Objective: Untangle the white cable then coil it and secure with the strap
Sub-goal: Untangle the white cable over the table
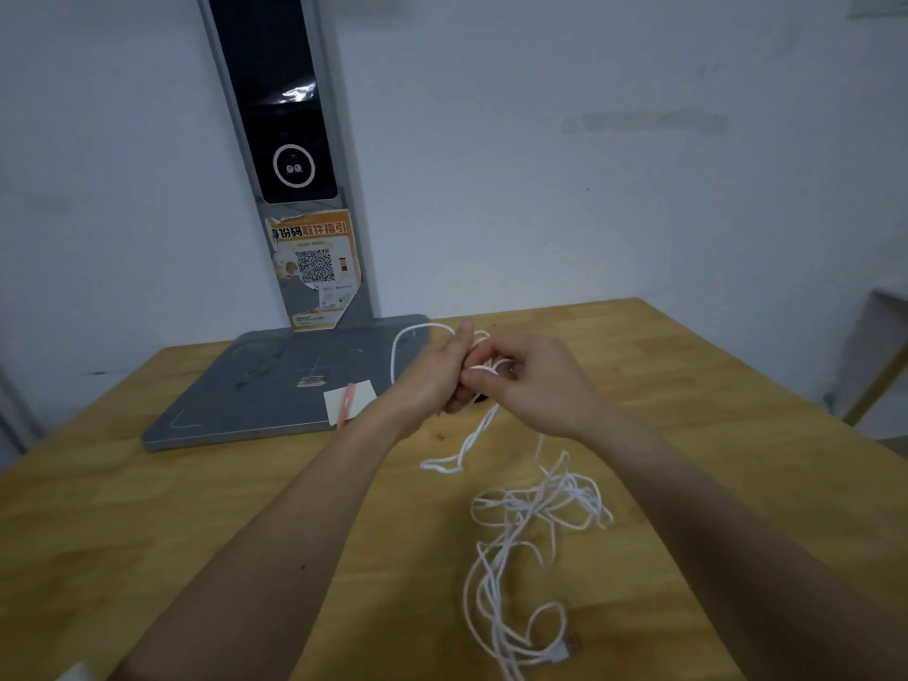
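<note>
Wooden table [196, 508]: white cable [521, 513] between hands [471, 376].

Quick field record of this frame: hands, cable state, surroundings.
left hand: holds white cable, fingers curled round it
right hand: pinches the cable beside the left hand
white cable: mostly a loose tangle on the table, one loop raised above the hands
plug: lies on the table, near edge
table: wooden
grey stand: on the table, left of the hands
strap: cannot tell
</note>
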